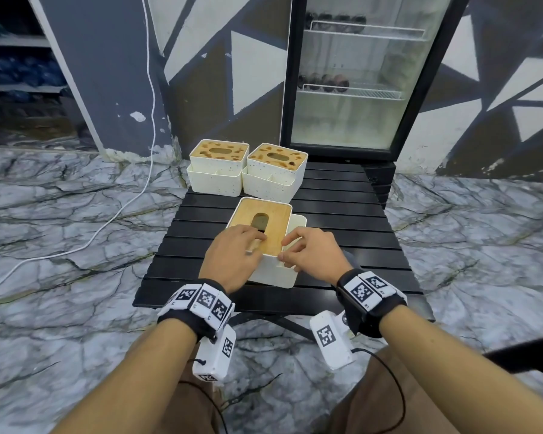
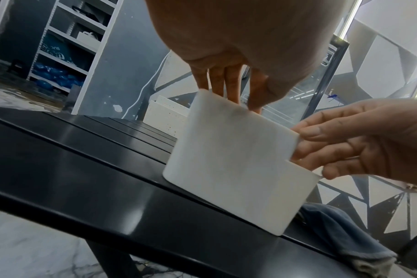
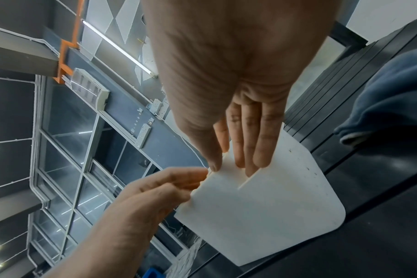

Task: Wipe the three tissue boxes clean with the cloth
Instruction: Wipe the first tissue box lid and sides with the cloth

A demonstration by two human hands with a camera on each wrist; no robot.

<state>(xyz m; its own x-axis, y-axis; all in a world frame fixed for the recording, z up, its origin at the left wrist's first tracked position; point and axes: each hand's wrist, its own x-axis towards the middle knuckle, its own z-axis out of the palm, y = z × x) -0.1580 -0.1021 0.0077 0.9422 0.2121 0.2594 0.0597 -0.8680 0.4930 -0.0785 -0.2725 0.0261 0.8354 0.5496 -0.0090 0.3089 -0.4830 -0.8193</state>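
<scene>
Three white tissue boxes stand on a black slatted table. The two far ones have brown-stained wooden lids. The near box has a clean wooden lid and sits turned at an angle. My left hand lies over its near-left corner, its fingers bent onto the lid. My right hand pinches the near-right corner. The blue-grey cloth lies crumpled on the table just right of this box and is held by neither hand. In the head view my right hand hides most of it.
A glass-door fridge stands right behind the table. A white cable trails over the marble floor to the left. Shelves with blue bags stand at the far left. Bare slats lie to the right of the boxes.
</scene>
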